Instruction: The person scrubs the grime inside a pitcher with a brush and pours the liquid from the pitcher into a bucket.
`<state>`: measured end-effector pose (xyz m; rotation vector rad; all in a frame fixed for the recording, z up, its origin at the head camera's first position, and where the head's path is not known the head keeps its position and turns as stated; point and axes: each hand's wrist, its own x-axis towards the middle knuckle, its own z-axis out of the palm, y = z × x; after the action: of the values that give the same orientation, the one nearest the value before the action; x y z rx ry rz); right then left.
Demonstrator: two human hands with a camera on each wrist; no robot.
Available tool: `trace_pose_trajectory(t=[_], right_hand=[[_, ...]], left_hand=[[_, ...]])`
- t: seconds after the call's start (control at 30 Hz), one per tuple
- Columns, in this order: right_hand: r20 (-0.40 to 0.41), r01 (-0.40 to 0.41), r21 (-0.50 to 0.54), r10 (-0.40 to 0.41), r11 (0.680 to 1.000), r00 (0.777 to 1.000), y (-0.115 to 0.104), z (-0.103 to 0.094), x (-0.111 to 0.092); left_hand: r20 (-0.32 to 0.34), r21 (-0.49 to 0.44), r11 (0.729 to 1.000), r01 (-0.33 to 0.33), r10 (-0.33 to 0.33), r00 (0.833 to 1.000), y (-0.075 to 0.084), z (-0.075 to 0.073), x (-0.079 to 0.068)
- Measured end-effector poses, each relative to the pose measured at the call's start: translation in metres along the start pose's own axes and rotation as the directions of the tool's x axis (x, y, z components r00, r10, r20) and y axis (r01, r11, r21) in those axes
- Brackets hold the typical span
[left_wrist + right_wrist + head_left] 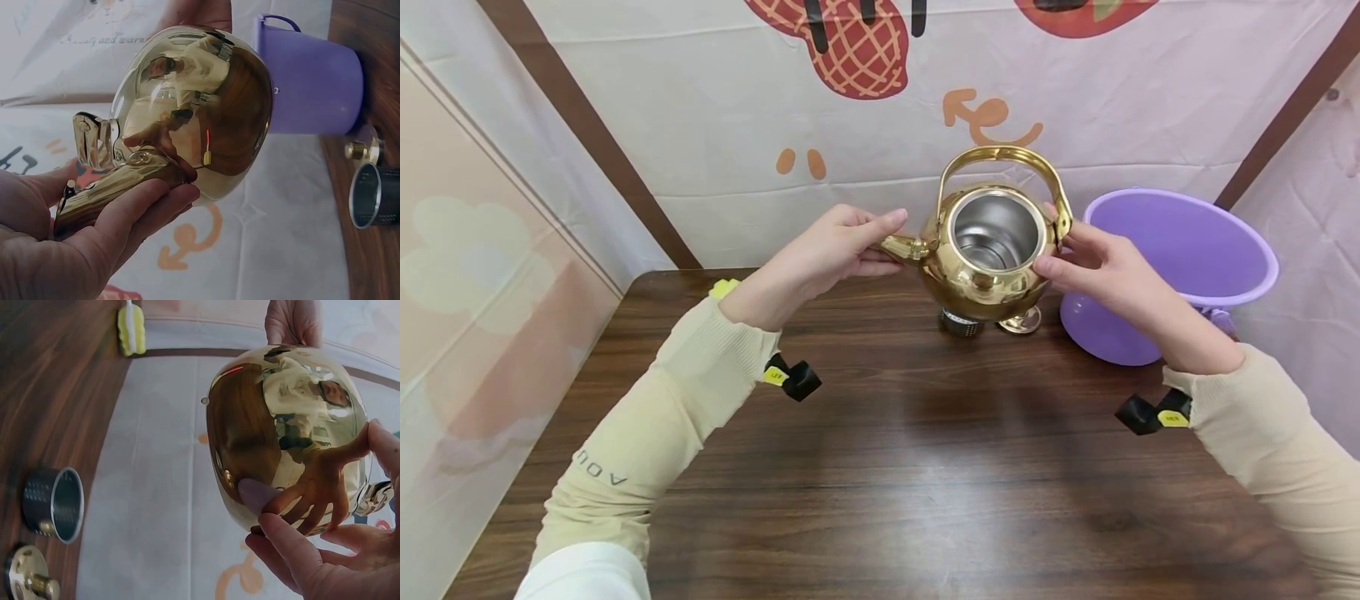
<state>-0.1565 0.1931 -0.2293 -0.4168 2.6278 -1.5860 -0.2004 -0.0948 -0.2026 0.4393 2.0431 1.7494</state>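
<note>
A shiny gold teapot (981, 287) is held up off the table between both hands, lidless, its round mouth tipped toward me and its steel inside showing. Its arched handle (1000, 152) stands up over the far side. At the left, my left hand (842, 254) grips the spout (103, 203), thumb above and fingers beneath. My right hand (1112, 267) holds the round body from the right, with the thumb near the mouth's rim and fingertips on the side. Below the pot a perforated metal strainer (53, 503) and the gold lid (28, 575) rest on the table, partly hidden in the head view.
A purple bucket (1105, 329) stands at the back right, close to my right hand. A yellow sponge brush (131, 331) lies at the left, mostly behind my left wrist in the head view. The dark wooden table (910, 467) ends at a printed cloth backdrop (715, 183).
</note>
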Motion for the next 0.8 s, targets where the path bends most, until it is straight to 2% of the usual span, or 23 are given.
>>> trace_pose_trajectory(t=[0.17,0.37,0.5,0.8], right_hand=[[0.034,0.003,0.050,-0.004,0.999,0.999,0.004,0.011,0.003],[0.054,-0.002,0.029,0.000,1.000,0.999,0.010,0.021,0.004],[0.081,-0.012,0.052,0.008,0.999,0.997,0.015,0.028,0.003],[0.134,-0.077,0.125,0.060,0.989,0.989,0.028,0.041,0.002]], left_hand=[[0.000,-0.005,1.000,0.021,-0.021,1.000,-0.007,-0.005,-0.008],[0.020,0.004,1.000,0.031,-0.031,0.999,-0.018,-0.011,-0.013],[0.037,0.010,0.999,0.046,-0.046,0.998,-0.027,-0.013,-0.015],[0.046,-0.022,0.994,0.109,-0.108,0.993,-0.046,-0.014,-0.018]])
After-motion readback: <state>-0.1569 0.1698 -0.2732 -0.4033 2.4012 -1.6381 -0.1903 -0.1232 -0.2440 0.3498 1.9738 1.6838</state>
